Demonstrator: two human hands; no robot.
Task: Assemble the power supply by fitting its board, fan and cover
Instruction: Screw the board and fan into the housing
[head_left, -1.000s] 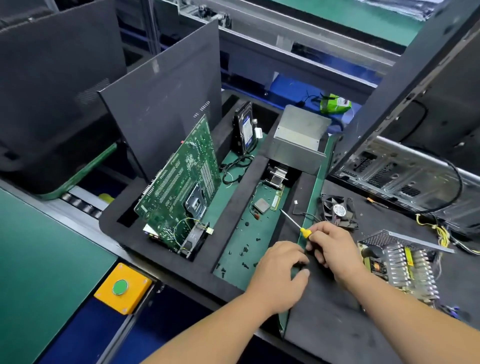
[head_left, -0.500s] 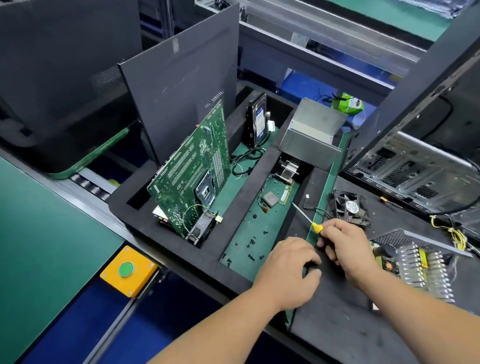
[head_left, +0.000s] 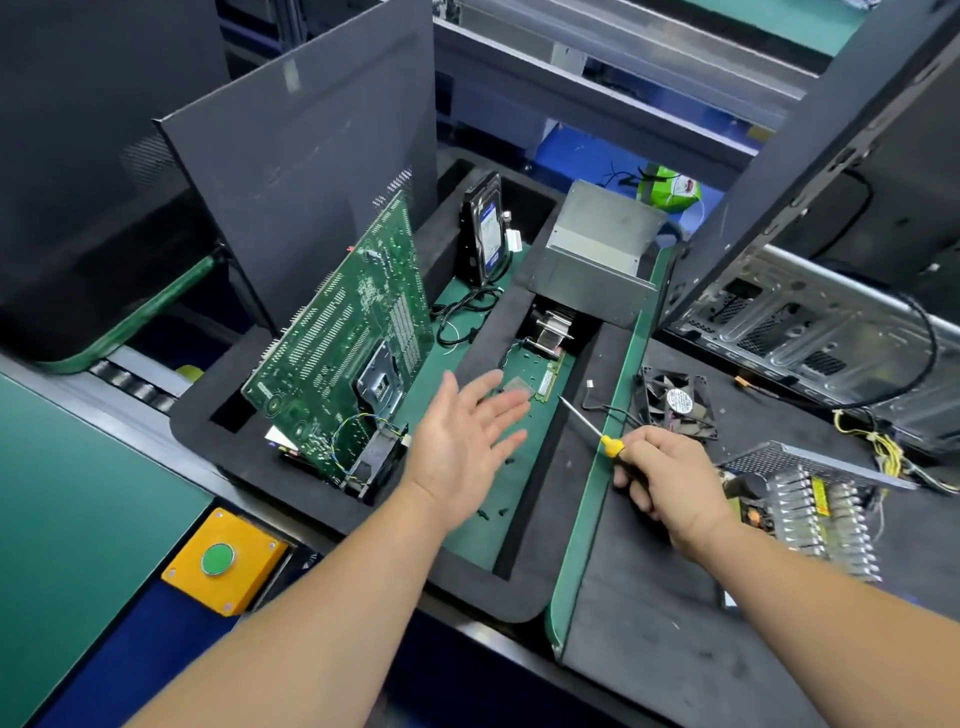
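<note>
One open silver power supply (head_left: 815, 514), its ribbed metal board and perforated cover exposed, lies on the dark mat at the right. One small black fan (head_left: 678, 402) sits just beyond it. The right hand (head_left: 670, 480) grips one yellow-handled screwdriver (head_left: 597, 428). The left hand (head_left: 462, 441) hovers flat, fingers spread and empty, above the black foam tray (head_left: 322, 493) holding one tilted green circuit board (head_left: 348, 353).

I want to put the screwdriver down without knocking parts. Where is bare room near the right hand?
The dark mat below the right hand, between the green edge strip and the power supply board, is bare. It is crowded further up, around the fan and its wires, and in the tray under the left hand, strewn with small screws.
</note>
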